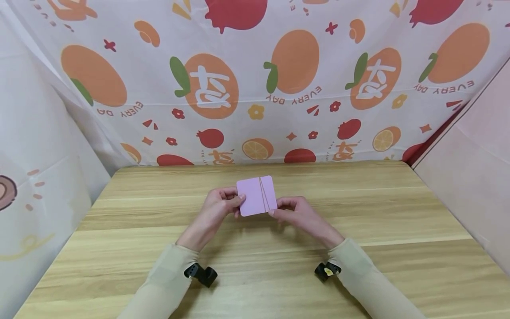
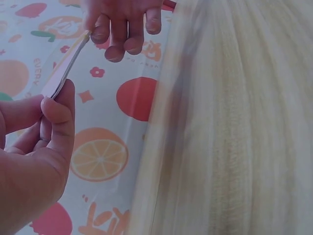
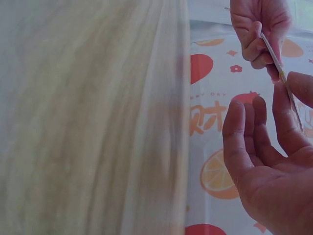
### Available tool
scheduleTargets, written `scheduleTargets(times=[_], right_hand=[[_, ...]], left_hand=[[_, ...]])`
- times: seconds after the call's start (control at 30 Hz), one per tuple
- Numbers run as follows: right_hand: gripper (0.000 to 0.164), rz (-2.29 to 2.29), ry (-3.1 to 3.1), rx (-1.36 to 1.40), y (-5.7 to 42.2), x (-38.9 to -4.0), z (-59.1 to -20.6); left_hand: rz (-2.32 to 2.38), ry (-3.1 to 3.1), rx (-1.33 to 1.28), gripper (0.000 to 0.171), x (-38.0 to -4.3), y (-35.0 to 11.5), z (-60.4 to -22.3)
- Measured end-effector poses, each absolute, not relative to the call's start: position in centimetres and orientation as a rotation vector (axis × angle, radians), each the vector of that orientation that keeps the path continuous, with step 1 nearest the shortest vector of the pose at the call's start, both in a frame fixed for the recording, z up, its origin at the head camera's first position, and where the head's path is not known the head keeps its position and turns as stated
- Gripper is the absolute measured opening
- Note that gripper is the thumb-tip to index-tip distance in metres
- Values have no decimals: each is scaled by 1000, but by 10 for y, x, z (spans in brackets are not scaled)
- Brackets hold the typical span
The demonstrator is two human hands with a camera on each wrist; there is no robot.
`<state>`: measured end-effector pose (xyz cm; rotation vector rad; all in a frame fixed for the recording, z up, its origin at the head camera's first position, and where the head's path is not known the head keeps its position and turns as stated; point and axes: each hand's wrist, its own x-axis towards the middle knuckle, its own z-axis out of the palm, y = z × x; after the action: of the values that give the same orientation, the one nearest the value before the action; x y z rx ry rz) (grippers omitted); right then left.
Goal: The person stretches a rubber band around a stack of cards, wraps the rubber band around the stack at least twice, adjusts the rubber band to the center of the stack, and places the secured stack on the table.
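Note:
A thin pink square card (image 1: pixel 250 198) with rounded corners is held up over the table, tilted slightly. Round its right part runs a tan rubber band (image 1: pixel 262 190), its two strands slanting together toward the bottom edge. My left hand (image 1: pixel 215 206) pinches the card's left edge, thumb on the front and fingers behind. At the lower right corner, close to the band, my right hand (image 1: pixel 299 213) pinches the card between thumb and index finger. Its other fingers (image 3: pixel 234 129) are spread away from the card in the right wrist view. Both wrist views show the card (image 2: pixel 63 68) nearly edge-on.
The wood-grain table (image 1: pixel 255 283) lies beneath both hands. Behind it hangs a white fruit-print cloth (image 1: pixel 247 128), with pale cloth walls (image 1: pixel 44 133) at the sides. Each wrist wears a black camera strap (image 1: pixel 201 274).

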<state>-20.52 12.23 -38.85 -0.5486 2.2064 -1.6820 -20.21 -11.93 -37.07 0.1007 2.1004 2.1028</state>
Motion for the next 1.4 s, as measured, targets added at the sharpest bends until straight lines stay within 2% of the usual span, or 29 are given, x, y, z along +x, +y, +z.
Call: scheduleTargets(times=[0.27, 0.57, 1.4], right_hand=[[17, -1695, 2192, -531, 120, -202, -390], [28, -1675, 2238, -495, 115, -199, -394], [26, -1626, 2221, -557, 124, -202, -394]], left_hand=[[2088, 2146, 117, 11, -200, -117, -370], [2052, 2192, 124, 13, -194, -107, -367], [2013, 2185, 136, 11, -196, -111, -379]])
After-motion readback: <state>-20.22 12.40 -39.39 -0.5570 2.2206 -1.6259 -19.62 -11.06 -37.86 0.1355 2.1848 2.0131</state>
